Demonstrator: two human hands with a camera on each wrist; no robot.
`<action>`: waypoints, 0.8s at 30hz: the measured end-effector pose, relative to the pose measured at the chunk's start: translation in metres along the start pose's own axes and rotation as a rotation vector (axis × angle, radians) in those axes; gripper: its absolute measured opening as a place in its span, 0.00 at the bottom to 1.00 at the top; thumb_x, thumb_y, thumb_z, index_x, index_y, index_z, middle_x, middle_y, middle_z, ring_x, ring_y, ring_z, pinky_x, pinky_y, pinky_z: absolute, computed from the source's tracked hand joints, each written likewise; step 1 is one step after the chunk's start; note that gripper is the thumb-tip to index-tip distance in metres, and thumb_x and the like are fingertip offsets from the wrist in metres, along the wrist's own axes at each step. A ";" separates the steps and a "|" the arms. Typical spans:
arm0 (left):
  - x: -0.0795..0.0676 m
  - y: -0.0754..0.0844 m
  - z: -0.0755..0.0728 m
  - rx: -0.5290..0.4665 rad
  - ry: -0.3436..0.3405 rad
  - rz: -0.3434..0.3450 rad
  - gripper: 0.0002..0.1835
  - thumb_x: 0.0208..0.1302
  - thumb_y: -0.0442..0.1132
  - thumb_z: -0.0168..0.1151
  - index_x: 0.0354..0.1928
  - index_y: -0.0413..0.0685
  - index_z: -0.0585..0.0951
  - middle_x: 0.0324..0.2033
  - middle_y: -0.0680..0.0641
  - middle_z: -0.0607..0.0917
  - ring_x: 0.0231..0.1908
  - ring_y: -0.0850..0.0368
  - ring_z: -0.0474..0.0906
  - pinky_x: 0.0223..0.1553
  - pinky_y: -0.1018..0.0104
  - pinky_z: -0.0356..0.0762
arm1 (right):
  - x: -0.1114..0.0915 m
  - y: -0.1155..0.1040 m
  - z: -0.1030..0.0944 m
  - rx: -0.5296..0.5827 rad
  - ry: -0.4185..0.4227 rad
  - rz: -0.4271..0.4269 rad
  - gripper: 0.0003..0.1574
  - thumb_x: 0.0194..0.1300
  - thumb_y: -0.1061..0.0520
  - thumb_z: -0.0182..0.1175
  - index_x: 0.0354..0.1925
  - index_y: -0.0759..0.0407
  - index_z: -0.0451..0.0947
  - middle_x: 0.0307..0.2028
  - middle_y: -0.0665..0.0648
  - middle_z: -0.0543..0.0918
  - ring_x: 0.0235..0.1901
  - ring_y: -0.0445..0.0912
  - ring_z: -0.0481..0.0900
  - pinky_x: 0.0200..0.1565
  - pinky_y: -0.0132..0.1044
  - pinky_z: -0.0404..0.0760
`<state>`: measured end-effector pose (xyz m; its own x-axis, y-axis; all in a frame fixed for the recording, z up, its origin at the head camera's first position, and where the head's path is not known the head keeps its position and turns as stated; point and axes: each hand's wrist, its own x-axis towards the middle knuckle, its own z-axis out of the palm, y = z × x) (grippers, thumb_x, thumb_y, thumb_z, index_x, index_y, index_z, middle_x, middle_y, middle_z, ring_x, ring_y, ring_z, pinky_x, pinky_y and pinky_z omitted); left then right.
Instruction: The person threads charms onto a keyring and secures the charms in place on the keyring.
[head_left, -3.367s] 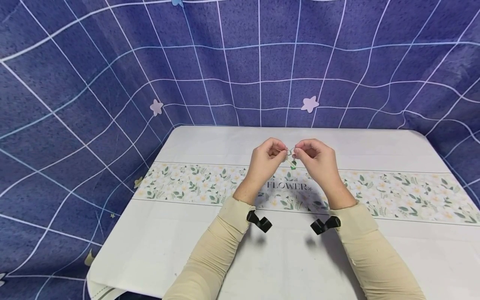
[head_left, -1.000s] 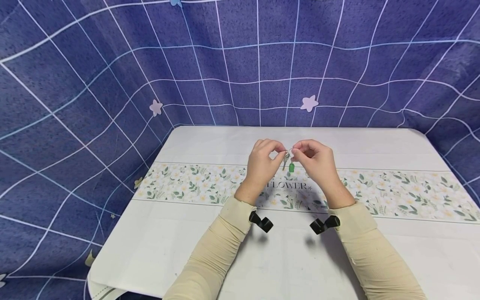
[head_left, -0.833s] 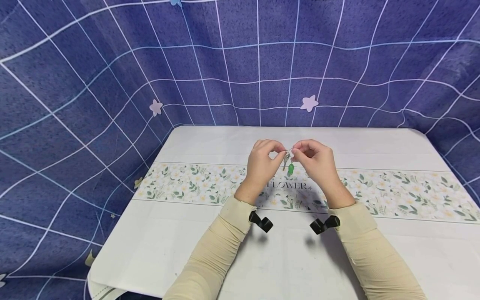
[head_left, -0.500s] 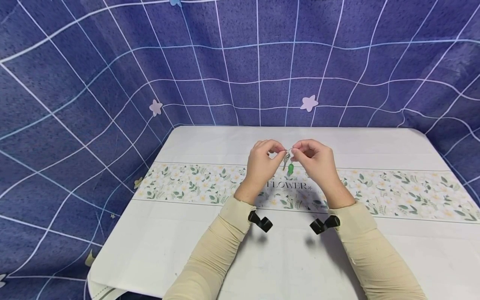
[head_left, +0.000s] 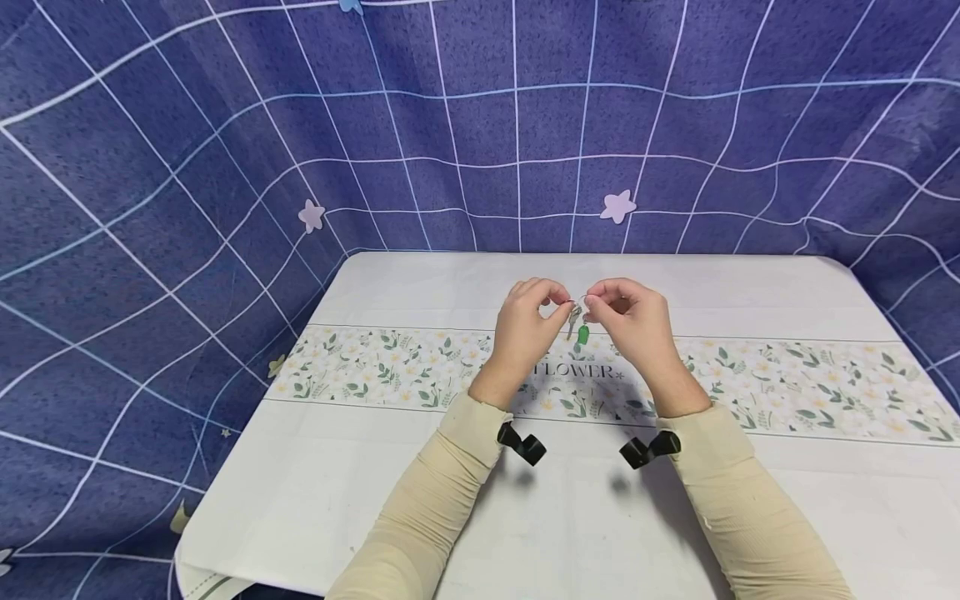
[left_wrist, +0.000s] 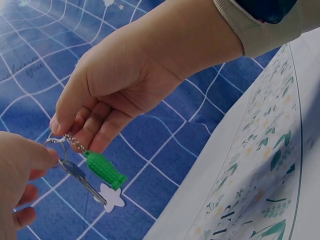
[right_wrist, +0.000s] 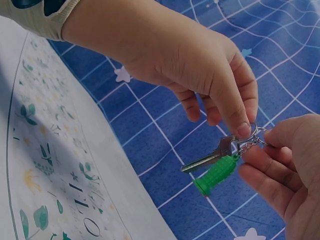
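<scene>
Both hands hold a metal key ring [left_wrist: 64, 150] between them, raised above the table. My left hand [head_left: 528, 325] pinches the ring between thumb and fingertip on the key's side. With thumb and finger, my right hand [head_left: 633, 321] pinches it on the chain's side. A silver key [right_wrist: 207, 161] hangs from the ring, pointing down. Beside it a bumpy green plastic charm [right_wrist: 217, 175] dangles on a short chain [left_wrist: 75, 142]. The fingertips hide parts of the ring; whether a second ring is linked in, I cannot tell.
The table [head_left: 360, 492] has a white cover with a floral band [head_left: 810, 387] lettered "FLOWER" below the hands. A blue curtain [head_left: 480, 125] with white grid lines and stars hangs behind and at the left. Black cameras [head_left: 531, 450] sit on both wrists.
Compared with the earliest frame, the left hand has shifted slightly left, and key and charm now hang separately in plain sight. Lately only the charm swings and turns a little.
</scene>
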<state>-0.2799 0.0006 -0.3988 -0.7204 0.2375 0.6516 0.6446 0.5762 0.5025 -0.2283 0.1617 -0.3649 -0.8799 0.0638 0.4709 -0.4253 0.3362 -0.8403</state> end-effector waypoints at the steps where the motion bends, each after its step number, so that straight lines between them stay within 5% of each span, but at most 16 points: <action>1: 0.000 0.001 0.000 0.017 0.005 0.015 0.04 0.63 0.37 0.72 0.36 0.50 0.84 0.35 0.53 0.86 0.40 0.57 0.78 0.44 0.68 0.75 | 0.000 0.000 0.000 0.004 0.001 0.000 0.05 0.67 0.69 0.63 0.39 0.74 0.81 0.27 0.69 0.84 0.25 0.35 0.84 0.29 0.24 0.79; 7: 0.000 0.005 -0.003 0.079 0.035 0.063 0.04 0.61 0.36 0.72 0.34 0.50 0.84 0.34 0.53 0.86 0.41 0.56 0.79 0.44 0.65 0.77 | 0.000 -0.003 0.000 0.011 0.000 -0.007 0.04 0.66 0.70 0.63 0.39 0.75 0.81 0.27 0.69 0.83 0.24 0.36 0.84 0.29 0.24 0.78; 24: 0.000 0.003 -0.001 0.008 0.043 -0.002 0.04 0.61 0.37 0.72 0.32 0.50 0.84 0.32 0.53 0.87 0.39 0.58 0.79 0.43 0.66 0.76 | 0.000 0.000 0.000 0.008 0.000 -0.001 0.05 0.67 0.69 0.63 0.39 0.74 0.81 0.27 0.68 0.84 0.25 0.42 0.86 0.28 0.24 0.79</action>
<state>-0.2780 0.0013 -0.3967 -0.7097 0.2023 0.6749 0.6409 0.5830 0.4992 -0.2282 0.1615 -0.3645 -0.8796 0.0631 0.4714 -0.4278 0.3284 -0.8421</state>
